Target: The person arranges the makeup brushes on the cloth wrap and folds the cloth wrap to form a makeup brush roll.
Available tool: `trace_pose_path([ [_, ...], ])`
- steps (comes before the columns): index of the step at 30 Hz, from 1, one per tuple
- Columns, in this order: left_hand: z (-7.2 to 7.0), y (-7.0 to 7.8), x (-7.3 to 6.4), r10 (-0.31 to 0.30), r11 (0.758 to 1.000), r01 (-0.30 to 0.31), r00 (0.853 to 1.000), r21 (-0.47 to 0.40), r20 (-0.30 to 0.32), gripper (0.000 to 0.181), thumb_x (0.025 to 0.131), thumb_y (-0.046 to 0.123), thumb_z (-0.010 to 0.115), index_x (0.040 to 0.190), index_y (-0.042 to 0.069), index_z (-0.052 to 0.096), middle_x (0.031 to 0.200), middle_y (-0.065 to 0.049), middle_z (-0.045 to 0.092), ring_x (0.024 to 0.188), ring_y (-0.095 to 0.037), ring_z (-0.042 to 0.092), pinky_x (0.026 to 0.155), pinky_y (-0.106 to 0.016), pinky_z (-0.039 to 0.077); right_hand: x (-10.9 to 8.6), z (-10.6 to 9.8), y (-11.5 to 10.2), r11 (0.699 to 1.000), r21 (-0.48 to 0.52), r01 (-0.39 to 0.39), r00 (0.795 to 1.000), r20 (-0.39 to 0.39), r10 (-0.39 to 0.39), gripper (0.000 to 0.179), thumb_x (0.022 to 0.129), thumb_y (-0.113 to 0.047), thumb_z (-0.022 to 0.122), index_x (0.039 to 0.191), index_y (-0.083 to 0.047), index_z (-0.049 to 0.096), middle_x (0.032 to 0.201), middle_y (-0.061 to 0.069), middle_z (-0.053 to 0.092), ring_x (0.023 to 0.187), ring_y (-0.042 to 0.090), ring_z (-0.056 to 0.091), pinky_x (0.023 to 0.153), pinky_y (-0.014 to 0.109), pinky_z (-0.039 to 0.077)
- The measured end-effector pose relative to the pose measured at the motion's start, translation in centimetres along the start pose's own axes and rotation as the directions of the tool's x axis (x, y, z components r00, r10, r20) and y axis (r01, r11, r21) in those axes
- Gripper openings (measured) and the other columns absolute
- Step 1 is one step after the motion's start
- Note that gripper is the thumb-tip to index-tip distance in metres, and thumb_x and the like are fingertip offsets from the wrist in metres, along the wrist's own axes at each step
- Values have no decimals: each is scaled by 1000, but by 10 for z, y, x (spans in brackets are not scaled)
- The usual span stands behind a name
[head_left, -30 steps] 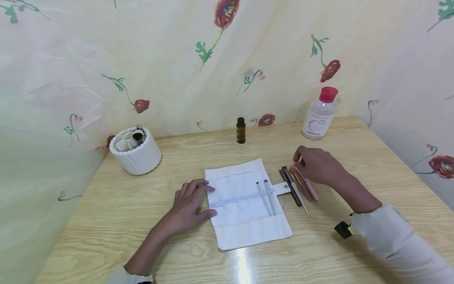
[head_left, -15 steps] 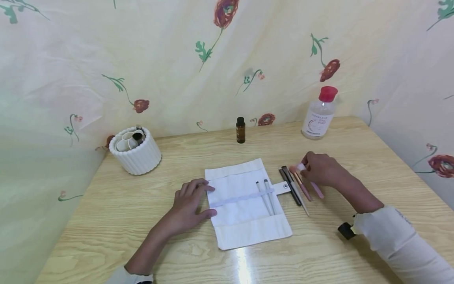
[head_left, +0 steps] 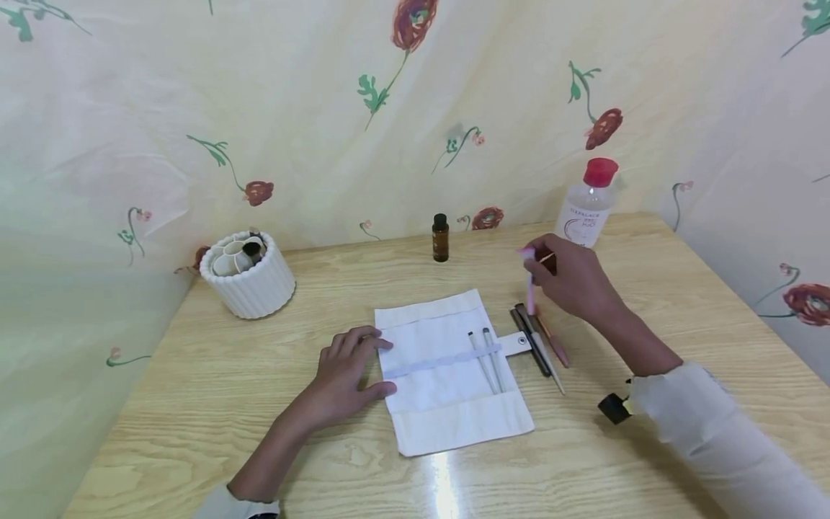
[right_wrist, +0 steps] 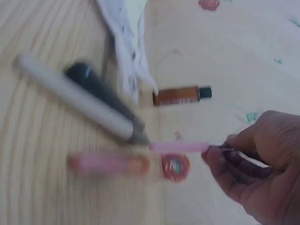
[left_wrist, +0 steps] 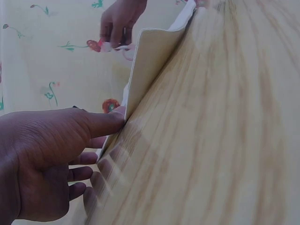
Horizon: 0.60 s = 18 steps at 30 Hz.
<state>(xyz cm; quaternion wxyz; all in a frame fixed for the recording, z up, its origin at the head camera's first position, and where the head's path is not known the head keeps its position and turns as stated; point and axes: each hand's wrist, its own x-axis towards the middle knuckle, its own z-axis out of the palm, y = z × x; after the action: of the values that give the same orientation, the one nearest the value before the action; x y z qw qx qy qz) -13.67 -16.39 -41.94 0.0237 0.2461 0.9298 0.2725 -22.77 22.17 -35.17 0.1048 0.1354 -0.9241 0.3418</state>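
Observation:
A white cloth brush roll [head_left: 447,418] lies unrolled on the table, with two thin white makeup brushes [head_left: 483,366] tucked under its middle band. My left hand [head_left: 340,378] rests at the roll's left edge, its thumb and index finger touching the cloth. Above the table, my right hand [head_left: 573,277] pinches a pink-handled makeup brush [head_left: 530,292] near its upper end, with the handle hanging down. Beneath it lie a black-handled brush [head_left: 540,357], a pale-handled brush [head_left: 553,367] and a pink and copper brush [head_left: 556,344], blurred in the right wrist view.
Several compartments divide a ribbed white holder [head_left: 256,292] with brushes at the back left. By the wall stand a small brown bottle [head_left: 440,241] and a clear bottle with a red cap [head_left: 577,216]. A snap strap [head_left: 514,344] sticks out from the roll's right side.
My right hand took hold of the pink-handled brush from the right of the group, then lifted it up and leftward. The left hand and the roll have stayed put.

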Motion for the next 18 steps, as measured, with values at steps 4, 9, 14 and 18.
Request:
trace_pose_path([
  [4,0,0,0,2,1000,-2,1000,-2,1,61,89,44,74,140,19,51,153,-6,34,137,-29,27,101,-54,25,2,18,-14,993,100,61,998,-20,-59,22,98,-12,67,119,-5,63,94,7,67,78,19,68,63,27,54],
  [9,0,0,0,5,1000,-5,1000,8,-1,61,89,43,74,140,19,51,153,-6,33,138,-28,27,101,-53,24,-1,41,-30,976,193,105,993,37,-114,22,97,-13,68,119,-8,63,92,3,69,77,15,69,65,28,56],
  [14,1,-1,0,5,1000,-5,1000,16,-1,61,89,43,74,141,20,50,153,-6,33,138,-28,27,101,-53,25,-4,58,-42,956,277,94,983,127,-133,24,97,-10,67,120,-9,61,92,3,69,78,16,70,67,31,56],
  [18,1,-2,0,2,1000,-2,1000,11,0,61,90,44,74,141,21,50,153,-6,33,138,-28,27,102,-54,24,-6,68,-44,957,283,64,974,190,-121,26,97,-10,68,122,-10,60,92,3,68,77,18,70,63,32,54],
])
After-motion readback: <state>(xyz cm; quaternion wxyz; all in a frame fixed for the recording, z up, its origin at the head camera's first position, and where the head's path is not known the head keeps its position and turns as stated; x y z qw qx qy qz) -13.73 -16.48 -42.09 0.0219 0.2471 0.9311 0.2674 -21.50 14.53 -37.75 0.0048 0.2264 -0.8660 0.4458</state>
